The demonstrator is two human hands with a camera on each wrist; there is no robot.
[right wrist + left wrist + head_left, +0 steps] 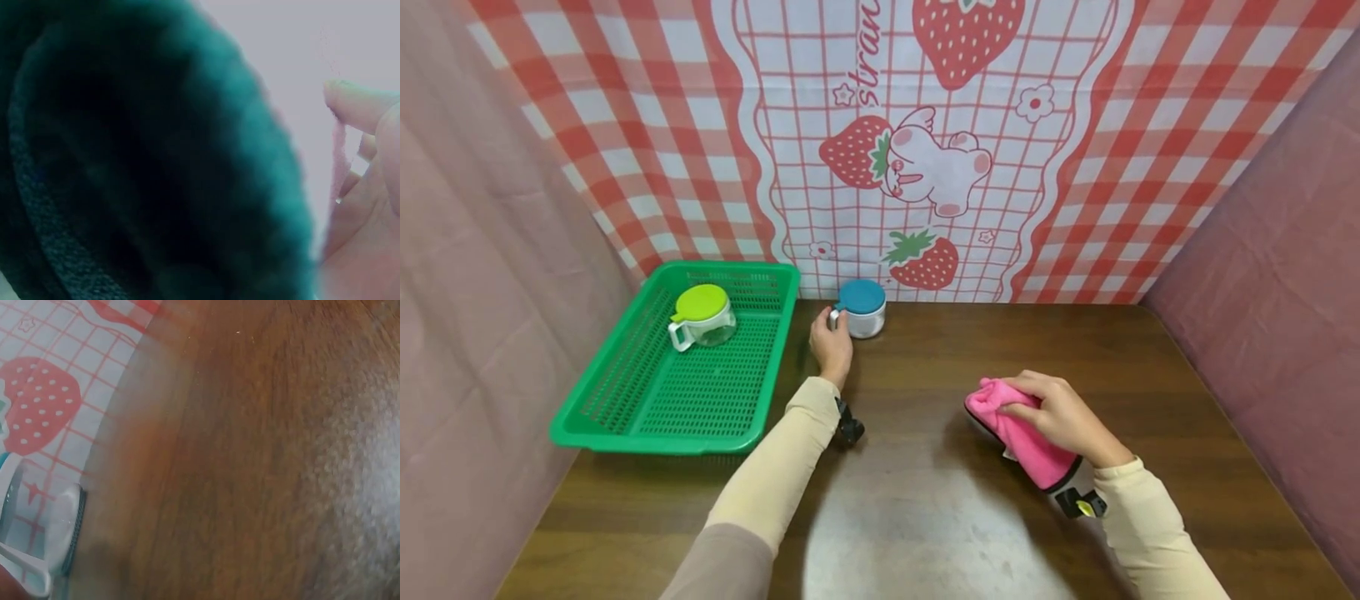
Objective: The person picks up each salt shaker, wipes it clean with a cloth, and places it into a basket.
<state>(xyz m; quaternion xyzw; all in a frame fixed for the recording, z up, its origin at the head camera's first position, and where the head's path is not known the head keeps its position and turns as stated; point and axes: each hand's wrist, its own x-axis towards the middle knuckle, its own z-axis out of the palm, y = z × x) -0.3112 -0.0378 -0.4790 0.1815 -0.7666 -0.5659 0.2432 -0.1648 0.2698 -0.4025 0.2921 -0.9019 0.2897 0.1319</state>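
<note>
Near the back wall is a small clear jar (pixel 867 324) with a blue lid and a white handle. My left hand (pixel 832 343) pinches its handle from the left side. In the left wrist view, the jar's handle (pixel 28 567) and a fingertip show at the lower left edge. On the right, my right hand (pixel 1060 417) grips a folded pink cloth (pixel 1026 442) with dark edging, holding it over the table. The cloth's dark trim fills much of the right wrist view, with my thumb (pixel 362 106) pressed to the pink fabric.
A green plastic basket (pixel 767 375) stands at the left with a lime-lidded glass jar (pixel 703 321) inside. The brown wooden table (pixel 962 342) meets a strawberry-print checked cloth (pixel 1067 208) at the back. Pink drapes (pixel 1262 250) hang at both sides.
</note>
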